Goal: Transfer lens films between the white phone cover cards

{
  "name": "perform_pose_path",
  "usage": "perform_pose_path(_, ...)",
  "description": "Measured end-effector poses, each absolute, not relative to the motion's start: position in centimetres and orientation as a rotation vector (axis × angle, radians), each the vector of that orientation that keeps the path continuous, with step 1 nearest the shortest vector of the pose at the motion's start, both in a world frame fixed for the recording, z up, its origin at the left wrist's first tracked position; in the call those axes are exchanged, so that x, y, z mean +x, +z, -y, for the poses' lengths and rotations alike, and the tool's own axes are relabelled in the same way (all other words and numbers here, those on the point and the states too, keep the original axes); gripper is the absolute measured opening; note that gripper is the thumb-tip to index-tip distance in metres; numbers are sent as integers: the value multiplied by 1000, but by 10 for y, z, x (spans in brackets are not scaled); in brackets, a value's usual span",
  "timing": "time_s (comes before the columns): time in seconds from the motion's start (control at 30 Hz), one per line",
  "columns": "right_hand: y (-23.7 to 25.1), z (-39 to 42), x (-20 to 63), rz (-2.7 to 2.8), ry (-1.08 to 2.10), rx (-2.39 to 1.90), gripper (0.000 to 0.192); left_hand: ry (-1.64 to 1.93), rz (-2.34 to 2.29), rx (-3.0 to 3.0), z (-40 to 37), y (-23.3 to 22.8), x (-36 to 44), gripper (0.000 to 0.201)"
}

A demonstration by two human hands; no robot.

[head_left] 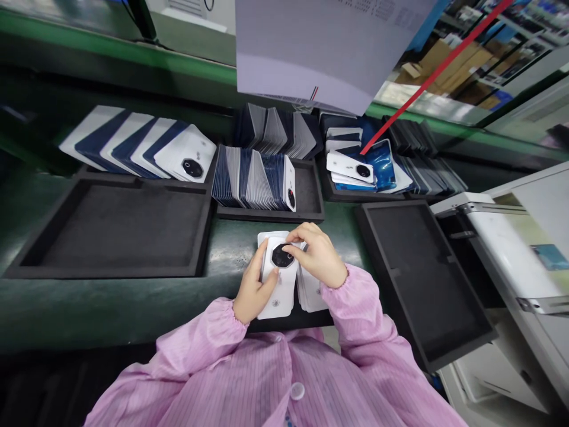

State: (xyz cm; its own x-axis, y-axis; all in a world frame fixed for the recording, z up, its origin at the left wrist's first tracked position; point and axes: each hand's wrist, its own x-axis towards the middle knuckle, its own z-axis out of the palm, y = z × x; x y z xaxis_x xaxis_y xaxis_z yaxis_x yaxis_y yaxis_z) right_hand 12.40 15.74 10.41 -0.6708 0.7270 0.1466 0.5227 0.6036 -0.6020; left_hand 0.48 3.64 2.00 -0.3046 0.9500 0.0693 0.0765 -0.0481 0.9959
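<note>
Gripping a white phone cover (pixel 279 284) in left hand (pixel 253 290), long axis pointing away, camera ring seemingly far end, right hand (pixel 316 256) pinching it

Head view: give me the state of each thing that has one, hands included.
Left hand: grip closed on the white back cover.
Right hand: fingertips on the black camera ring.
White back cover: held just above the bench, ring side up.
Black camera ring: seated on the cover.
Left foam tray: flat, nothing in it.
Right foam tray: nothing in it.
Middle tray: covers standing on edge.
</note>
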Motion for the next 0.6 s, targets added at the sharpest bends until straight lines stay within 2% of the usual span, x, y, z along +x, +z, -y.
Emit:
perform_pose_path(0.17, 108, -161, 125, 2446, 909, -1036, 10, 1426, -1495, 1191, -35, 19, 5, 61)
perform_pose_path(0.6, 105, -159, 126, 2448, 806, -1014, 9, 1444, -1472, 1139, -36, 17, 5, 62)
